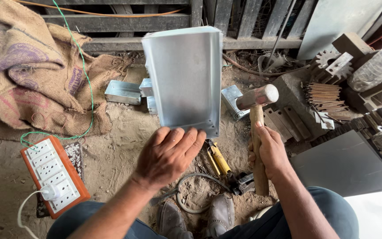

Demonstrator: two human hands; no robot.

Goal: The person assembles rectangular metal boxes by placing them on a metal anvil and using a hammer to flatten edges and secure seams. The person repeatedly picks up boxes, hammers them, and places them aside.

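Sheet metal dominates the middle of the view: a shiny, folded galvanised steel box panel (184,79) stands upright on the sandy dirt floor (120,132), its lower edge at the person's fingertips. The left hand (169,152) lies palm-down against that lower edge, fingers spread and slightly curled, touching the metal rather than pinching it. At about three o'clock from the panel, the right hand (268,152) is wrapped in a closed fist around the wooden handle of a hammer with a steel head (257,97), the head raised just beside the panel's right edge. Between the hands, on the ground, lie yellow-handled snips (217,159). At ten o'clock from the left hand sit small shiny metal boxes (122,92); farther out at nine o'clock lies a heap of brown burlap sacks (27,66). At seven o'clock rests an orange-and-white socket board (54,177) with a white plug in it. At two o'clock from the hammer, a bundle of rusty rods (326,99) lies.
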